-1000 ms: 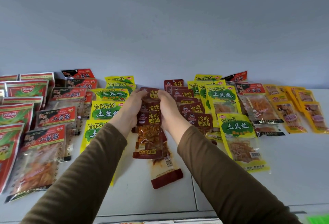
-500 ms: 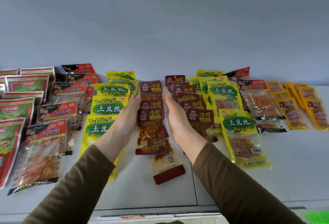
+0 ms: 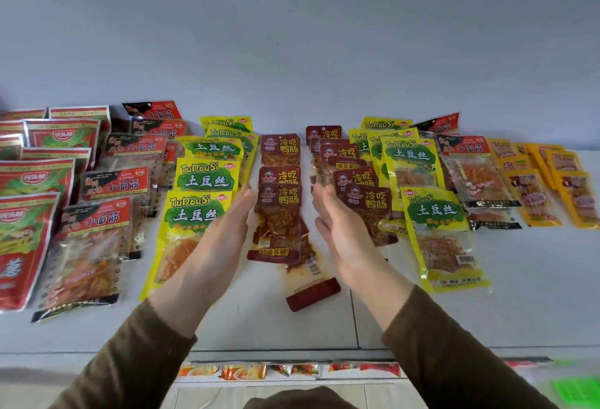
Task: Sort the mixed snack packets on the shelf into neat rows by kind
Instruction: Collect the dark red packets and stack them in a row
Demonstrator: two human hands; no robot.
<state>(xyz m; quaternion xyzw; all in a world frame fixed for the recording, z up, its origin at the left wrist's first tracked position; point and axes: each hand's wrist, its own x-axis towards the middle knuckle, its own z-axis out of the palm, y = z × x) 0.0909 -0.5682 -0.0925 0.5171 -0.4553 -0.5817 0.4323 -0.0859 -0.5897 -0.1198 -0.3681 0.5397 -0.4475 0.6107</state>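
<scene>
A row of overlapping dark-red packets [image 3: 280, 204] runs down the middle of the white shelf [image 3: 519, 304]. My left hand [image 3: 224, 230] and my right hand [image 3: 341, 230] stand flat on either side of that row, fingers straight, holding nothing. One dark-red packet [image 3: 311, 288] pokes out askew below the row. A second cluster of dark-red packets [image 3: 354, 181] lies right of my right hand. Yellow-green packets [image 3: 207, 178] form a row on the left, and more yellow-green packets [image 3: 435, 213] lie on the right.
Red-and-black packets [image 3: 110, 187] and large red packets [image 3: 29, 181] fill the left side. Orange packets [image 3: 552, 181] and a red-topped clear packet [image 3: 477, 178] sit at the far right. The grey wall [image 3: 292, 35] rises behind. Packets [image 3: 253, 371] show on a lower shelf.
Both hands have let go of the dark-red packets and opened flat, drawing slightly apart from the row. The row now lies on the shelf untouched.
</scene>
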